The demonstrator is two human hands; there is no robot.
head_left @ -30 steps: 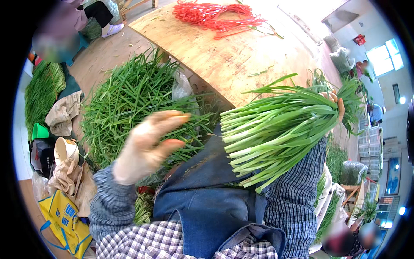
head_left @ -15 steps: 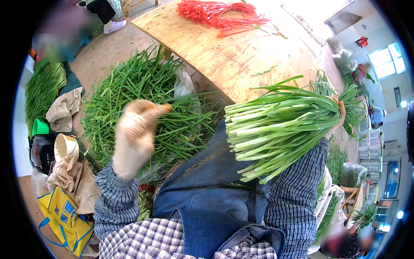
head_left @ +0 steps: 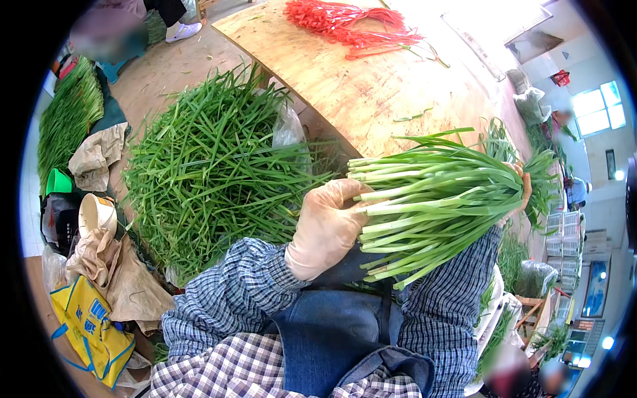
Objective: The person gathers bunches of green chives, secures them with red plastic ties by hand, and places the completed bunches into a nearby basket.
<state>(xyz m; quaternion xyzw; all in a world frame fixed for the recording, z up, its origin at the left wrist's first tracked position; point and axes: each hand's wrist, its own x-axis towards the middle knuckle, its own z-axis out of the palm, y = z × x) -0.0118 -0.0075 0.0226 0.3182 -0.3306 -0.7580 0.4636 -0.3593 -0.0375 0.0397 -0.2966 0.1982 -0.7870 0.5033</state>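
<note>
Green stalks (head_left: 441, 199) in a thick bunch fan out from the person's right hand (head_left: 524, 189), as the head view has it. That hand is curled round the leafy part, fingers pressed firmly about it; the pale cut ends point away from the grip, toward the left hand (head_left: 330, 225). A short tuft of leaf tips sticks out on the other side of the right fist. From where I'm standing, the left thumb and fingers are drawn together right at the cut ends, touching them, though I can't tell whether they pinch a stalk or only brush against it.

Left of the left hand sprawls a big heap of loose greens (head_left: 206, 166), its lower edge covered by the left sleeve (head_left: 232, 285). Beyond the bunch, farther from the person than either hand, stretches a wooden table (head_left: 318, 73), with red strips (head_left: 352, 26) at its far side, well apart from both grips.

Much is hard to make out. Leaves hide the right palm and most of its fingers, and past that fist the tips blend with greenery behind them. Glare washes out the table's right side, and the strips are cut off by the top edge.
</note>
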